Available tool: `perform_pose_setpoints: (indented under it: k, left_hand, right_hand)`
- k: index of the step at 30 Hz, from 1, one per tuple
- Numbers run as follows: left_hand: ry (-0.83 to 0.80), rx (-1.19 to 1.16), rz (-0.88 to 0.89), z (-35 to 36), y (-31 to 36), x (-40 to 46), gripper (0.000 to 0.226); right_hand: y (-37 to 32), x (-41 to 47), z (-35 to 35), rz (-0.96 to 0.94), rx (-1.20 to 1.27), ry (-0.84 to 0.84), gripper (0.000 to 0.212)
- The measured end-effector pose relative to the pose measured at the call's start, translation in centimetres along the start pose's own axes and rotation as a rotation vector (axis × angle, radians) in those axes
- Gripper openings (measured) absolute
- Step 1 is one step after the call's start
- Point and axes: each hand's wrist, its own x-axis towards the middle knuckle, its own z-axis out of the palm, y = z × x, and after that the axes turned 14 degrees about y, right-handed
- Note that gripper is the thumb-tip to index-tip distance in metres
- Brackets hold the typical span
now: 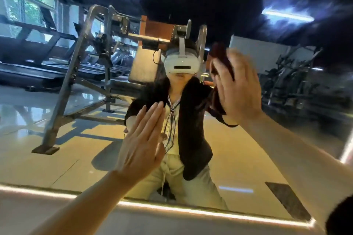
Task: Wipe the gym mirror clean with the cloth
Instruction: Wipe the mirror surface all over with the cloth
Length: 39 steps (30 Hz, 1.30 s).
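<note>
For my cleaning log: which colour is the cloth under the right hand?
Dark maroon; the cloth shows best in the head view, pressed on the mirror by the right hand.

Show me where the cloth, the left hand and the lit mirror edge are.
cloth (pixel 222 59), head view, dark fold above the right hand's fingers.
left hand (pixel 141 141), head view, back of hand.
lit mirror edge (pixel 172 208), head view, bottom strip.

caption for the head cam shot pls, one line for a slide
Right hand presses a dark red cloth flat against the gym mirror while the left hand rests open on the glass.

Bare forearms; reflection shows dark jacket (pixel 193 120), white headset (pixel 181 63), pale trousers (pixel 172 173).
</note>
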Motion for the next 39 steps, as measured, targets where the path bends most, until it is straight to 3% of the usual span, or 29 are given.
perform_pose_setpoints:
  k: [2,3,10,16,19,21,24,26,29,32,36,38,39]
  left_hand:
    - [0.001,-0.021,-0.036,0.6,0.8,-0.6,0.075]
    - [0.002,-0.028,-0.051,0.8,1.3,-1.2,0.076]
    - [-0.058,-0.042,-0.136,1.5,3.0,-9.9,0.071]
    - [-0.239,-0.028,-0.289,0.3,4.1,-16.2,0.112]
    - [-0.302,-0.040,-0.305,-1.0,3.7,-17.4,0.118]
    - [-0.261,-0.034,-0.342,-1.5,2.9,-17.5,0.113]
    - [-0.143,-0.029,-0.512,-2.2,1.8,-17.0,0.107]
    - [-0.078,-0.015,-0.579,-2.6,1.1,-17.1,0.107]
    - [-0.024,0.029,-0.635,-3.0,-0.1,-17.2,0.105]
    - [0.029,0.071,-0.724,-3.4,-1.3,-17.1,0.098]
    - [0.061,0.081,-0.780,-4.2,-2.0,-17.1,0.086]
    - [0.090,0.063,-0.818,-4.4,-2.2,-16.6,0.085]
    - [0.118,0.050,-0.825,-4.5,-2.3,-16.2,0.085]
  right_hand:
    - [-0.9,1.1,0.3,0.345,-0.094,0.105,0.034]
    - [-2.1,0.4,0.5,0.379,-0.101,0.120,0.035]
    - [-11.2,-12.4,-1.0,-0.041,0.146,-0.027,0.039]
    - [-17.3,-23.5,-4.9,-0.429,0.141,-0.320,0.061]
    - [-16.3,-22.4,-4.8,-0.470,0.212,-0.311,0.054]
    - [-14.5,-18.5,-3.4,-0.362,0.256,-0.209,0.048]
    - [-12.9,-10.6,0.1,0.195,0.142,0.039,0.038]
    - [-14.7,-7.2,1.8,0.379,0.077,0.139,0.033]
    - [-19.9,-8.4,2.6,0.162,0.145,0.118,0.039]
    - [-25.2,-13.5,1.5,-0.126,0.258,-0.113,0.050]
    - [-27.2,-16.3,0.1,-0.672,0.268,-0.374,0.071]
    - [-25.6,-13.4,0.9,-0.683,0.276,-0.347,0.062]
    - [-24.6,-11.0,1.8,-0.578,0.280,-0.283,0.053]
